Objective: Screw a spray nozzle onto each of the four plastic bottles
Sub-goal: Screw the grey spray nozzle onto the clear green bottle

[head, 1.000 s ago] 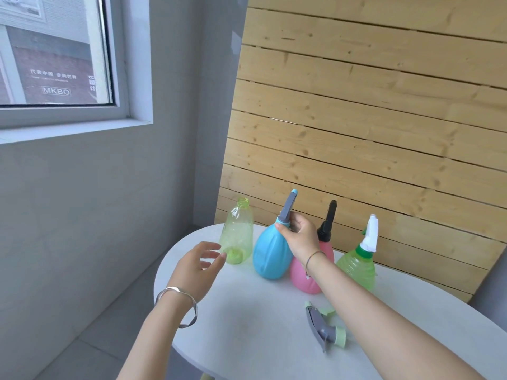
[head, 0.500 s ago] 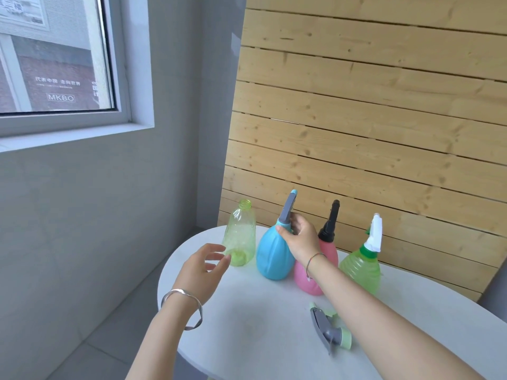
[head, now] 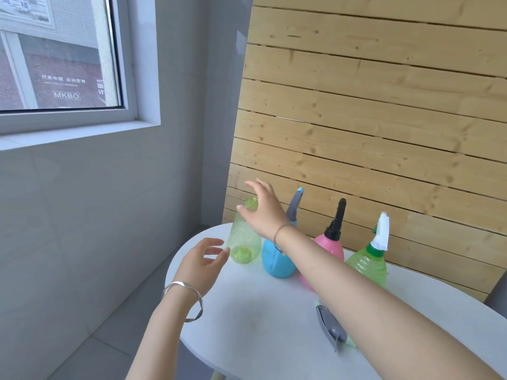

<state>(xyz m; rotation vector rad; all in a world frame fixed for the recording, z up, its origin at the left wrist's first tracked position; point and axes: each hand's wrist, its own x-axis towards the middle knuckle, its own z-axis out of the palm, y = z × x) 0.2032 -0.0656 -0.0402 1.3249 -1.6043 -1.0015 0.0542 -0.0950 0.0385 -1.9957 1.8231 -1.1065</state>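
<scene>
A row of four plastic bottles is seen along the far edge of the white table [head: 260, 311], in front of a wooden slat panel [head: 384, 119]. At the left end of the row, by the table's far left edge, an uncapped pale green bottle [head: 244, 239] stands upright with its neck open. Next to it a blue bottle [head: 277, 261] is fitted with a grey nozzle [head: 295, 204], then a pink bottle [head: 333, 246] with a black nozzle [head: 338, 218], then a green bottle [head: 369, 266] with a white nozzle [head: 382, 233].

The right hand [head: 264, 212] is held over the open neck of the uncapped bottle, fingers spread and straight, the thumb right at the neck; whether it touches cannot be told. Nothing is gripped by it. The left hand [head: 203, 266] is held low beside the same bottle, fingers loosely spread, the fingertips just beside its lower body, and nothing is held.

A loose grey spray nozzle [head: 330, 329] with a pale green collar lies toward the near right of the table, partly hidden by the right forearm. A silver bangle [head: 189, 300] is worn on the left wrist.
</scene>
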